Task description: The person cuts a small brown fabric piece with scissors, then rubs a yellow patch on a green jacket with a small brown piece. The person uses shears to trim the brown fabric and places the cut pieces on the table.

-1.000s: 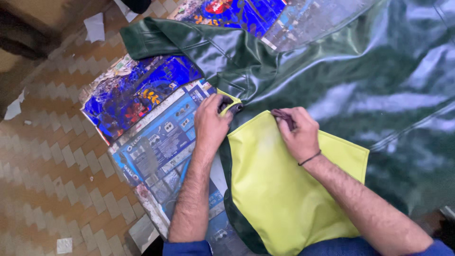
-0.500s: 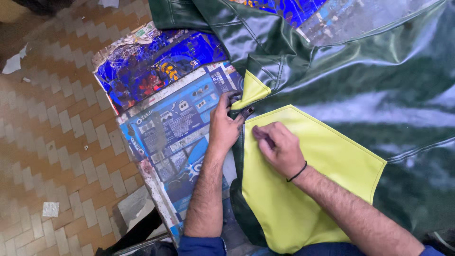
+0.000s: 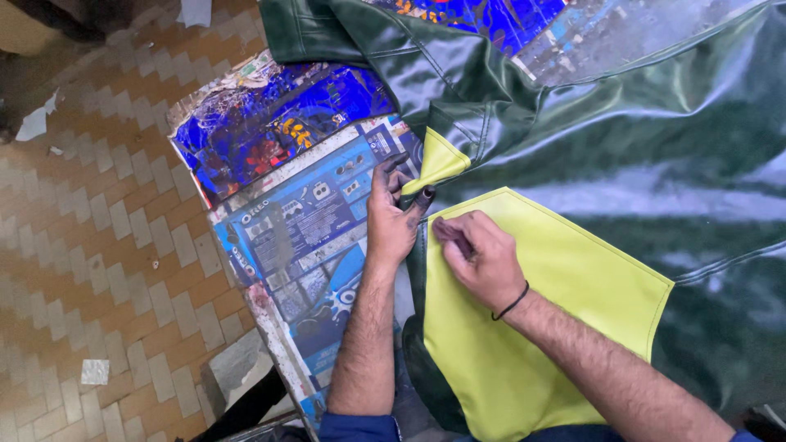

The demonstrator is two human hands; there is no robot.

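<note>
From the camera on my head I look down at my left hand point(image 3: 391, 217), lying at the edge of the dark green leather point(image 3: 573, 147) that spreads over the right half of the table point(image 3: 286, 229). Its fingers point(image 3: 385, 172) are drawn narrow around a small folded corner of the yellow-green lining point(image 3: 438, 160), thumb on one side and fingertips on the other, so the corner sits right between them.

My right hand point(image 3: 483, 258), with a black band at the wrist, rests just beside the left on the large yellow-green panel point(image 3: 532, 327), at that panel's upper left edge. Its fingers point(image 3: 450, 233) are curled tight and pressing the edge; I cannot tell whether they pinch anything.

The panel runs from my fingers down toward my body. To the left, the table's covering of blue printed sheets lies bare, and beyond it is the tiled floor point(image 3: 90, 270) with paper scraps point(image 3: 95, 372).
</note>
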